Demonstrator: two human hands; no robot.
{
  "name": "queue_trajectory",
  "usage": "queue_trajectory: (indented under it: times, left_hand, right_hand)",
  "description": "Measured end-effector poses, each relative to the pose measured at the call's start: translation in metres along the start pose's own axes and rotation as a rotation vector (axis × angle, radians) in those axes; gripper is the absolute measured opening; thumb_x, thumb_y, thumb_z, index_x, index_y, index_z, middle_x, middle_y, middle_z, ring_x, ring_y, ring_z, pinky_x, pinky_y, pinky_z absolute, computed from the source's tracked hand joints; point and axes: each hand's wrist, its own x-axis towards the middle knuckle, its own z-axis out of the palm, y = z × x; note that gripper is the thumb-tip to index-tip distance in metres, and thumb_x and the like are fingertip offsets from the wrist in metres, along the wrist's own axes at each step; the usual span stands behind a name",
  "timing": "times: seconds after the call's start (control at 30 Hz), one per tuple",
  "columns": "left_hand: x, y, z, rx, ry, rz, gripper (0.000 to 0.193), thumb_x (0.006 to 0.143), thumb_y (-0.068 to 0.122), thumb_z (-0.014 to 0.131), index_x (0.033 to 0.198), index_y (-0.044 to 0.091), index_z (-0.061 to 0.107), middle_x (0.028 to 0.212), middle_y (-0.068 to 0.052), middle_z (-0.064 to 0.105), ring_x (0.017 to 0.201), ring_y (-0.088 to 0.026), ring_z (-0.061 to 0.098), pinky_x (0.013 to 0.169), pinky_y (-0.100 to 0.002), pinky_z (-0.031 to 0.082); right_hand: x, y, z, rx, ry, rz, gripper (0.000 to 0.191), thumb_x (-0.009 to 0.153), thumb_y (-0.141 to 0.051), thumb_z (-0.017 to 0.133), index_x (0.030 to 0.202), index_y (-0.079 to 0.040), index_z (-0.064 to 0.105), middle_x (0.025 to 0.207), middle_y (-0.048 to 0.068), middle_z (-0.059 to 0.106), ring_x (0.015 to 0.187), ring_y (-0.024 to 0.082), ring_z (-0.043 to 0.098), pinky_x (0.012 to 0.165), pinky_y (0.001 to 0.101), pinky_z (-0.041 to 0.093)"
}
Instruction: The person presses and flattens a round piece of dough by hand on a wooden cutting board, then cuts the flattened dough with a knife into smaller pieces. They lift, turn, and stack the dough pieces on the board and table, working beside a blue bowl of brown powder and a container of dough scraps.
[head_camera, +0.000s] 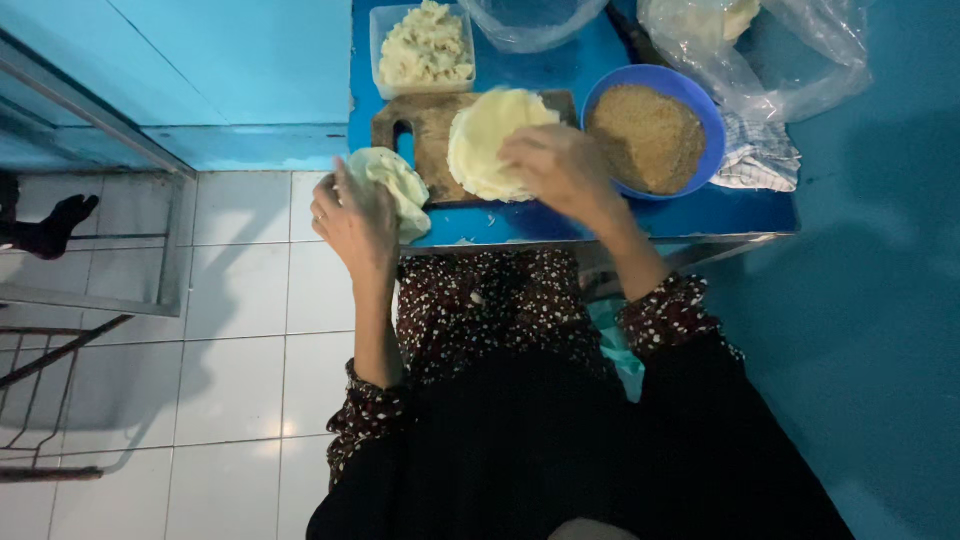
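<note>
My left hand (355, 222) grips a pale, limp sheet of dough wrapper (395, 180) at the near left corner of the blue table (740, 212). My right hand (560, 168) rests on a stack of round pale wrappers (485, 140) lying on a wooden cutting board (430, 125). Its fingers press the stack's near right edge.
A clear plastic tub of pale mashed filling (425, 48) stands behind the board. A blue bowl of brown crumbs (650, 135) sits to the right, on a checked cloth (760, 155). Clear plastic bags (770, 50) lie at the back. White floor tiles and a metal rack (60, 370) are at left.
</note>
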Motion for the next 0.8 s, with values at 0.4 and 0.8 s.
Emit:
queue_trajectory:
  times: [0.4, 0.8]
  left_hand:
    - [-0.002, 0.05, -0.007, 0.022, -0.089, 0.184, 0.064, 0.081, 0.044, 0.087, 0.135, 0.018, 0.066, 0.15, -0.014, 0.05, 0.141, -0.035, 0.043, 0.109, -0.073, 0.018]
    - [0.006, 0.095, 0.034, -0.103, -0.225, 0.667, 0.008, 0.091, 0.02, 0.068, 0.092, 0.017, 0.076, 0.12, -0.004, 0.069, 0.128, -0.026, 0.057, 0.114, -0.077, 0.017]
  right_hand:
    - [-0.025, 0.014, -0.005, 0.045, 0.042, 0.037, 0.012, 0.095, -0.011, 0.076, 0.106, -0.007, 0.071, 0.101, 0.01, 0.074, 0.088, 0.032, 0.073, 0.074, 0.0419, 0.056]
    - [-0.017, 0.002, -0.04, 0.115, -0.167, 0.101, 0.024, 0.101, -0.013, 0.067, 0.124, -0.007, 0.068, 0.109, 0.01, 0.076, 0.091, 0.029, 0.075, 0.074, 0.0414, 0.059]
